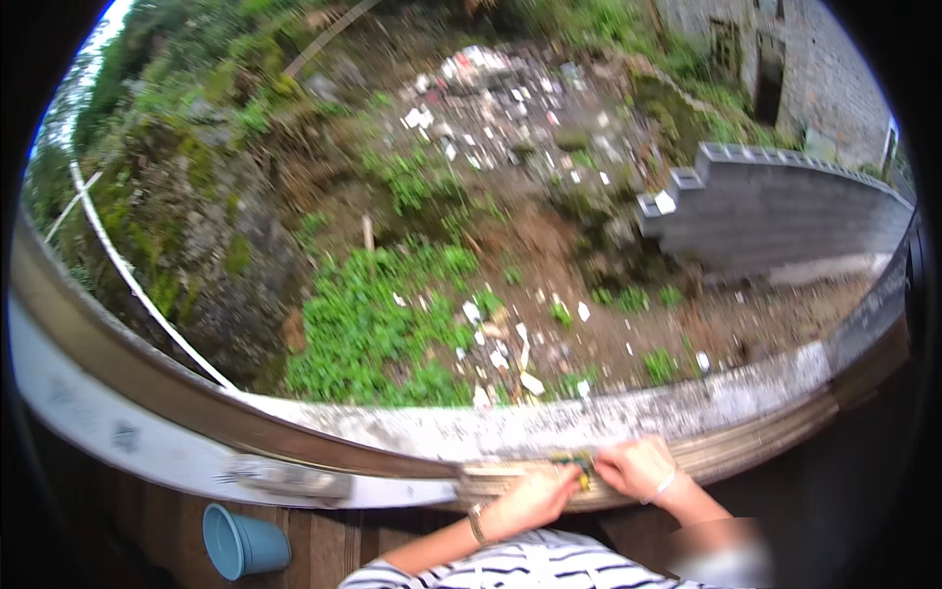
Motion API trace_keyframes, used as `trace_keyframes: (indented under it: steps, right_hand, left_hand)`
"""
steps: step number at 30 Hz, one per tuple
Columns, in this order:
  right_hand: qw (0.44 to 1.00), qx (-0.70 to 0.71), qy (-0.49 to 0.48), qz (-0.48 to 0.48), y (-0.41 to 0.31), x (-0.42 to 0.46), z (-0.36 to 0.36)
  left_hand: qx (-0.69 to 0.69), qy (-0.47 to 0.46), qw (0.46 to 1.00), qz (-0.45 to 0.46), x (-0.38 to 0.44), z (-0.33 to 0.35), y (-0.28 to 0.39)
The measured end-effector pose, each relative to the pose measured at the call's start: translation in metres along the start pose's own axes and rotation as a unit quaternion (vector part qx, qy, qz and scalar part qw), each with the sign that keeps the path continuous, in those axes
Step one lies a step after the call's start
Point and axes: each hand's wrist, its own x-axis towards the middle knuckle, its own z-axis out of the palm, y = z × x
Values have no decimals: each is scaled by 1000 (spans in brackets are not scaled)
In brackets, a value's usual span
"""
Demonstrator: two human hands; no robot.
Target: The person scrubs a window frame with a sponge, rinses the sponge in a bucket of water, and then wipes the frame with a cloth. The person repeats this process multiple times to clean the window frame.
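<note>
Both my hands meet over the grooved frame (pixel 699 471) at a window's lower edge. Between them is a small green and yellow thing (pixel 585 475), too blurred to name exactly. My left hand (pixel 537 495), with a metal band at the wrist, has its fingers closed on this thing. At its right edge, my right hand (pixel 639 468) has curled fingers and a pale band at the wrist. Whether these fingers grip it too is hidden by blur. Just beyond the hands runs a weathered white outer ledge (pixel 441 433).
A sliding window sash (pixel 405 492) borders the opening on the left. Below it, a blue plastic bucket (pixel 254 543) lies tilted on the brown floor (pixel 327 541). Outside are a slope with scattered litter (pixel 508 96), green plants (pixel 368 331) and a grey block wall (pixel 773 210).
</note>
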Motion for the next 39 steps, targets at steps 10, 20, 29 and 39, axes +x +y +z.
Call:
trace_keyframes:
  steps: [10,20,29,39]
  right_hand:
    - [998,-52,-16,18,30,-28,-36]
    - [979,-178,-35,96,52,-56,-87]
    - [982,-152,-31,107,53,-65,-81]
    - [980,-77,43,179,59,-87,-93]
  left_hand:
    - [-54,-79,995,41,44,13,49]
    - [-105,-79,978,161,100,74,77]
    - [-122,-148,971,140,109,60,83]
    - [-60,-91,987,115,112,60,91]
